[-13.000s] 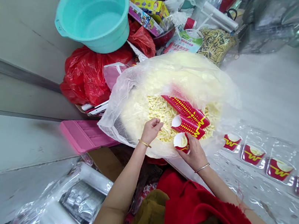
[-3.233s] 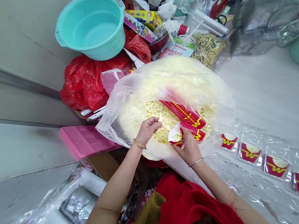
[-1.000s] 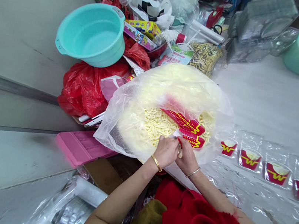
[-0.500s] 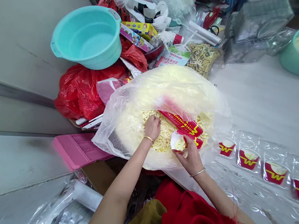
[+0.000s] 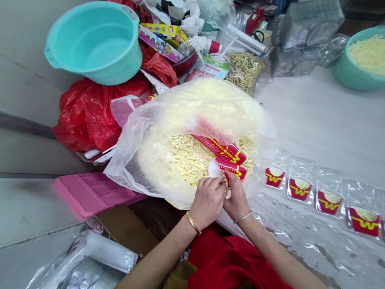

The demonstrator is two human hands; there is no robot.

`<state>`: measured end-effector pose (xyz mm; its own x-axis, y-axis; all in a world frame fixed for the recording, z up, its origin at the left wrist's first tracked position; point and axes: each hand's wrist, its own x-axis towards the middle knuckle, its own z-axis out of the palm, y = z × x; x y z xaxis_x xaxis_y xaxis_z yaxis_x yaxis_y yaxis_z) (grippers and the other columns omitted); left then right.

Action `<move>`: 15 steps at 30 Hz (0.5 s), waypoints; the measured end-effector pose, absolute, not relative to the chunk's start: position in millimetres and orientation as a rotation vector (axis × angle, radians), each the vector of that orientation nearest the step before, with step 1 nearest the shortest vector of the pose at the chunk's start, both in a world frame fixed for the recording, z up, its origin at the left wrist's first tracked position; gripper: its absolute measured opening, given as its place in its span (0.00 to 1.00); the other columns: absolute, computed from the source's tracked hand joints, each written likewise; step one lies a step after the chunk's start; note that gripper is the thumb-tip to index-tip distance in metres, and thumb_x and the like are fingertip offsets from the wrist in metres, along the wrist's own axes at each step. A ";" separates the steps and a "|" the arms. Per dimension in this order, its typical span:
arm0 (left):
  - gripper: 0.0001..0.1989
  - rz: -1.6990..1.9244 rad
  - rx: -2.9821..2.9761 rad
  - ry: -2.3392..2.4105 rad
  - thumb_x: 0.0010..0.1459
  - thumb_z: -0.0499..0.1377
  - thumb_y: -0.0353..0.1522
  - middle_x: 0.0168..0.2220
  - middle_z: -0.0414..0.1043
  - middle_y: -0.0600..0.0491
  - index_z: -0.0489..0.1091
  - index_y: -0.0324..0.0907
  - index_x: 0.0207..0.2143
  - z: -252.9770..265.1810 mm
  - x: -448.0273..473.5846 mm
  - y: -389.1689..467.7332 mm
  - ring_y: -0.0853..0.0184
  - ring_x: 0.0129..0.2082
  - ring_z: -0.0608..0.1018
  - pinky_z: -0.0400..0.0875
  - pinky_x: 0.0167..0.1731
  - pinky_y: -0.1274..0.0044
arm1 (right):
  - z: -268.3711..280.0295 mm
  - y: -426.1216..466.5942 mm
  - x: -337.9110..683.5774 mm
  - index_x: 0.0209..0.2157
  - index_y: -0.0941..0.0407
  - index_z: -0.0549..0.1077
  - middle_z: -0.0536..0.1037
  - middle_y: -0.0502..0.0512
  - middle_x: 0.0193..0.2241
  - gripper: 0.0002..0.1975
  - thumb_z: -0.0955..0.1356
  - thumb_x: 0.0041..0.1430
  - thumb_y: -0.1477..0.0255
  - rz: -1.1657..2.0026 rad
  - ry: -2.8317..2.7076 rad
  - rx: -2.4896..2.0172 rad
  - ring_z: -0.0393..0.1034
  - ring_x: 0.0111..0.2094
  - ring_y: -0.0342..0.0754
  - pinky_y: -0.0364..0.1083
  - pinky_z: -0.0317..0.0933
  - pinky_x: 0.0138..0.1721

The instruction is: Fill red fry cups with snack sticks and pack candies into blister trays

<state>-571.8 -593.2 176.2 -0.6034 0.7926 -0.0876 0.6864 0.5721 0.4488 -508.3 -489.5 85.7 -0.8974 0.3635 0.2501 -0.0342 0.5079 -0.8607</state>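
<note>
While right hand [image 5: 236,201] holds a carton [image 5: 227,178], tabletop [image 5: 313,109] stretches beyond the bag's rim [image 5: 259,112].

So the bag [image 5: 123,153] sits on the surface [image 5: 312,119], cartons [image 5: 219,148] lying on the pieces [image 5: 190,158] inside it. Packs [image 5: 328,203] run in a row off to its right, tub [image 5: 354,79] way behind them, basin [image 5: 126,64] back left.

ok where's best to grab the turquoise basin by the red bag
Probably by its two opposite rim tabs, from above: the turquoise basin has its open side up, and cartoon boxes crowd its right wall.
</note>
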 end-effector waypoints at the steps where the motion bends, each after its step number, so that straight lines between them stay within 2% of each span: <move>1: 0.12 0.609 1.238 2.503 0.63 0.50 0.32 0.47 0.70 0.48 0.69 0.42 0.44 173.7 -568.1 -591.8 0.62 0.46 0.70 0.61 0.47 0.67 | 87.8 -487.8 -502.4 0.59 0.55 0.54 0.67 0.63 0.50 0.29 0.63 0.55 0.77 1.352 -2.335 -0.291 0.62 0.52 0.56 0.60 0.61 0.52; 3: 0.11 0.796 1.201 2.490 0.63 0.50 0.32 0.44 0.71 0.48 0.69 0.42 0.43 168.8 -560.9 -586.5 0.63 0.44 0.71 0.64 0.46 0.69 | 93.5 -482.3 -490.0 0.59 0.55 0.54 0.67 0.63 0.50 0.30 0.65 0.55 0.75 1.339 -2.313 -0.325 0.62 0.52 0.56 0.59 0.61 0.53; 6: 0.12 1.023 1.085 2.536 0.62 0.52 0.35 0.44 0.69 0.47 0.67 0.43 0.47 161.0 -545.9 -565.0 0.64 0.42 0.73 0.67 0.42 0.70 | 100.2 -465.3 -470.7 0.60 0.55 0.53 0.67 0.63 0.51 0.32 0.66 0.54 0.75 1.292 -2.315 -0.353 0.61 0.52 0.55 0.57 0.60 0.53; 8: 0.14 0.965 1.182 2.563 0.61 0.52 0.34 0.47 0.68 0.46 0.66 0.44 0.49 153.6 -530.7 -538.1 0.61 0.43 0.73 0.67 0.42 0.68 | 98.0 -444.4 -455.2 0.61 0.56 0.52 0.67 0.63 0.51 0.34 0.66 0.53 0.76 1.234 -2.319 -0.398 0.61 0.52 0.55 0.57 0.61 0.53; 11: 0.16 0.696 1.456 2.542 0.60 0.52 0.32 0.49 0.69 0.45 0.66 0.44 0.51 141.3 -495.6 -482.5 0.56 0.45 0.72 0.63 0.42 0.64 | 86.8 -400.3 -419.0 0.61 0.54 0.53 0.68 0.62 0.50 0.31 0.63 0.55 0.78 1.151 -2.280 -0.604 0.62 0.51 0.54 0.56 0.61 0.53; 15: 0.16 0.573 1.642 2.339 0.60 0.51 0.30 0.47 0.70 0.45 0.68 0.43 0.49 127.8 -429.4 -394.5 0.57 0.43 0.72 0.61 0.41 0.64 | 71.6 -333.5 -342.7 0.60 0.54 0.56 0.69 0.61 0.48 0.27 0.60 0.59 0.78 1.026 -2.149 -0.911 0.63 0.49 0.54 0.57 0.62 0.52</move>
<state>-429.4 -394.5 127.8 -0.3480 0.9367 0.0380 0.8483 0.2974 0.4382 -342.7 -333.5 71.6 -0.5962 0.7756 0.2075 0.3262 0.4701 -0.8201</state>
